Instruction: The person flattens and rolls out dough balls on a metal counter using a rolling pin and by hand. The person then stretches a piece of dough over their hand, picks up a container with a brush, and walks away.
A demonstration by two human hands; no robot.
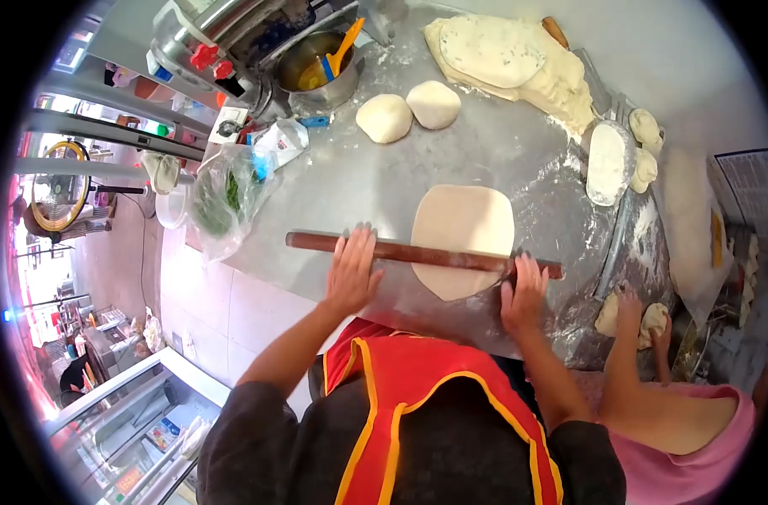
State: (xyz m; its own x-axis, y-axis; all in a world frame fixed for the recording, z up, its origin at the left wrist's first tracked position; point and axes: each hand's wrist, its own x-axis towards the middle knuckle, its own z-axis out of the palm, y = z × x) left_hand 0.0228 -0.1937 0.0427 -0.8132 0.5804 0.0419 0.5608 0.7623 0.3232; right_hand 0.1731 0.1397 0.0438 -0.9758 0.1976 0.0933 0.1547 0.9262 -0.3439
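A brown wooden rolling pin lies across a flat sheet of dough on the metal table. My left hand rests on the pin left of the sheet, its fingers stretched over the wood and its thumb apart. Near the pin's right end, my right hand also lies over it with fingers extended, by the dough's right edge. Both palms face down, hiding parts of the pin. Beyond the sheet sit two round dough pieces, a left ball and a right ball.
A large dough slab occupies the back right. At the back left stands a metal pot with an orange-handled brush. Plastic-bagged greens lie left. On the right, a co-worker's hands touch dough pieces near a floured oblong.
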